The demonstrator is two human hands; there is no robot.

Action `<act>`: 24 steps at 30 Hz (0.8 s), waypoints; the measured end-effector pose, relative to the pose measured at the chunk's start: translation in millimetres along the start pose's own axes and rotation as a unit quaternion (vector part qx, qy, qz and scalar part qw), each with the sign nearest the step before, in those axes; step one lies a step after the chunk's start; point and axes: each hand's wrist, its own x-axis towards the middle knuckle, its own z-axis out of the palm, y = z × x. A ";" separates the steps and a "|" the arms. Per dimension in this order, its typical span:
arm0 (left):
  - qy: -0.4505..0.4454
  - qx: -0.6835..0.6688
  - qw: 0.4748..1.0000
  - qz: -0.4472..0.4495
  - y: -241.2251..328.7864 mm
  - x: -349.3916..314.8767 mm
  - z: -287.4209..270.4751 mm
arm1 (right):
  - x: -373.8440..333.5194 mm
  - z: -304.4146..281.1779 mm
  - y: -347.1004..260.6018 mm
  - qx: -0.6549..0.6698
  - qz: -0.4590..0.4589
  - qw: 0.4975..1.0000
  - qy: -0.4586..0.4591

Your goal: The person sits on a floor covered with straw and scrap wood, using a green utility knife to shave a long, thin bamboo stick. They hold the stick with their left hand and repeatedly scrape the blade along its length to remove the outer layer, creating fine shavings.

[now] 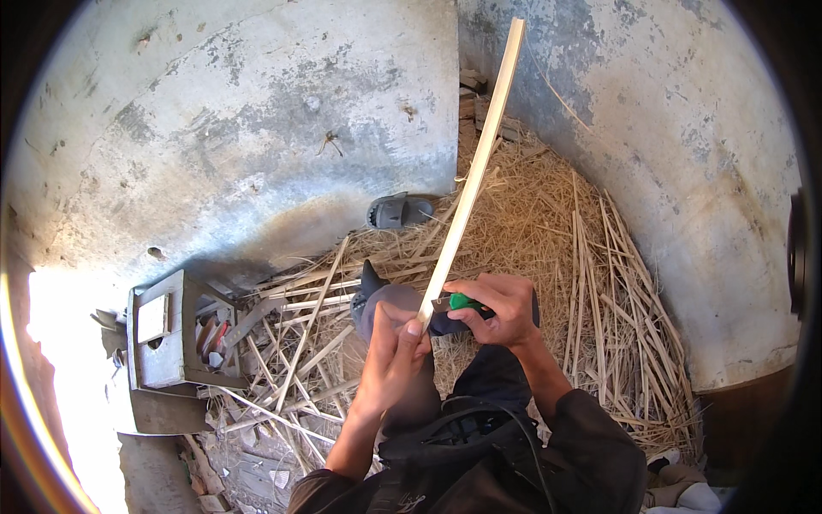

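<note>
Dark sleeve (599,450) below, right grip (498,310) holds a green tool (461,301) beside the pale strip (473,184) left grip (394,358) pinches, apparently trimming, next stroke needing steadiness.

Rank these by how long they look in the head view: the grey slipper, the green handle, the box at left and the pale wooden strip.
1. Pale wooden strip
2. Box
3. Grey slipper
4. Green handle, visible part only; the right hand covers some of it.
</note>
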 end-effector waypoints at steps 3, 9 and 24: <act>0.001 0.005 1.000 -0.008 -1.4 -0.9 -2.3 | -0.7 1.8 1.0 -0.005 -0.002 1.000 -0.001; -0.008 0.002 1.000 -0.011 -3.7 -1.4 -11.1 | -1.5 5.9 2.2 -0.007 0.001 1.000 0.000; -0.067 -0.058 0.992 -0.091 -38.1 -28.4 -24.5 | 7.7 -16.1 48.3 0.070 0.182 0.977 0.085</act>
